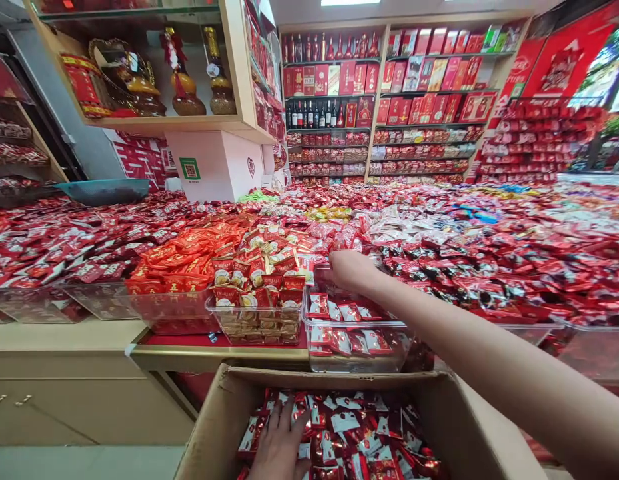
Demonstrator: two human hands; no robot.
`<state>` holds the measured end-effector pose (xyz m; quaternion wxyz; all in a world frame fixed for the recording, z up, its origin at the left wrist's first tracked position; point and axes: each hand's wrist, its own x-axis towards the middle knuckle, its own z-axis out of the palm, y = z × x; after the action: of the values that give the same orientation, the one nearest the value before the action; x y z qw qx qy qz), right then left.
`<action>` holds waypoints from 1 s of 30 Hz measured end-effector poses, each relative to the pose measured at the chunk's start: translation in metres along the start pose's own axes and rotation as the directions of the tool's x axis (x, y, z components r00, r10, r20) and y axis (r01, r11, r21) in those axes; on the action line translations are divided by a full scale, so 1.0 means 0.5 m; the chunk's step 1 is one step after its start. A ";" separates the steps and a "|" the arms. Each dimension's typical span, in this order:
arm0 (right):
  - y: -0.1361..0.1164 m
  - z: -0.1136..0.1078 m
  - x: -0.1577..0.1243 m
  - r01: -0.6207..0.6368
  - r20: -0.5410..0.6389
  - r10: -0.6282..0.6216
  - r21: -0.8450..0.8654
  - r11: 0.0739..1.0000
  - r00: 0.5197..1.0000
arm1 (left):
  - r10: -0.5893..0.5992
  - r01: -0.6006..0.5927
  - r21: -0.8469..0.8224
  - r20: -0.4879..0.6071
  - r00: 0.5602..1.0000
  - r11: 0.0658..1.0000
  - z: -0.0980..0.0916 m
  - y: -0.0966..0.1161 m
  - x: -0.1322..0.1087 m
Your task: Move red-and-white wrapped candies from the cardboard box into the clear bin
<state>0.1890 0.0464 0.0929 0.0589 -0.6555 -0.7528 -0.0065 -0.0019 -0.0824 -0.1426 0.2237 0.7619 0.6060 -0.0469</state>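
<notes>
My left hand (279,445) lies flat with fingers spread on red and white wrapped candies (359,433) inside an open cardboard box (209,427) at the bottom of view. My right hand (350,268) reaches forward over a clear plastic bin (356,357) that is partly filled with the same red and white candy packets. Its fingers are curled downward at the far end of the bin, and what they touch or hold is hidden.
A wide counter is covered with heaps of red wrapped sweets in clear bins, including a bin of durian candies (259,313) and orange-red packets (174,267). Shelves of red boxes and bottles (379,100) line the back wall. A white pillar (214,163) stands behind the counter.
</notes>
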 end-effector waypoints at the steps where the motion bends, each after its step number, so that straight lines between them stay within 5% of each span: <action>1: -0.005 -0.019 -0.034 0.038 -0.051 -0.038 0.016 0.999 0.998 | 0.016 -0.016 -0.004 -0.027 1.000 1.000 -0.004 -0.001 0.001; 4: -0.025 -0.029 -0.162 0.377 -0.110 -0.361 0.224 0.899 0.926 | 0.070 -0.072 -0.015 -0.112 0.991 0.997 -0.014 -0.005 0.005; 7: -0.039 0.053 -0.271 0.541 0.068 -0.643 0.475 0.694 0.763 | 0.134 -0.140 -0.046 -0.119 0.984 0.989 -0.022 -0.004 0.008; 8: -0.039 0.093 -0.291 0.510 0.096 -0.639 0.517 0.688 0.763 | 0.170 -0.178 -0.067 -0.111 0.979 0.982 -0.027 -0.001 0.008; 10: -0.032 0.171 -0.307 0.369 0.104 -0.501 0.552 0.748 0.859 | 0.248 -0.269 -0.208 -0.122 0.961 0.940 -0.039 0.010 0.001; 13: -0.015 0.237 -0.296 0.207 0.108 -0.377 0.683 0.701 0.920 | 0.241 -0.329 -0.637 -0.223 0.944 0.697 -0.064 0.041 -0.019; 16: -0.005 0.243 -0.282 0.112 0.098 -0.303 0.788 0.606 0.948 | 0.126 -0.308 -0.851 -0.281 0.951 0.425 -0.085 0.076 -0.036; 25: -0.006 0.231 -0.301 -0.051 0.166 -0.217 0.890 0.453 0.962 | 0.131 -0.272 -0.962 -0.270 0.954 -0.002 -0.093 0.102 -0.068; 30: -0.013 0.245 -0.298 -0.147 0.207 -0.178 0.943 0.300 0.962 | 0.186 -0.214 -0.974 -0.224 0.957 -0.075 -0.110 0.113 -0.075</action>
<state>0.1927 -0.0910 -0.0430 0.3312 -0.4794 -0.6164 0.5297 0.0307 -0.1035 -0.0643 0.7004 0.4472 0.3360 0.4435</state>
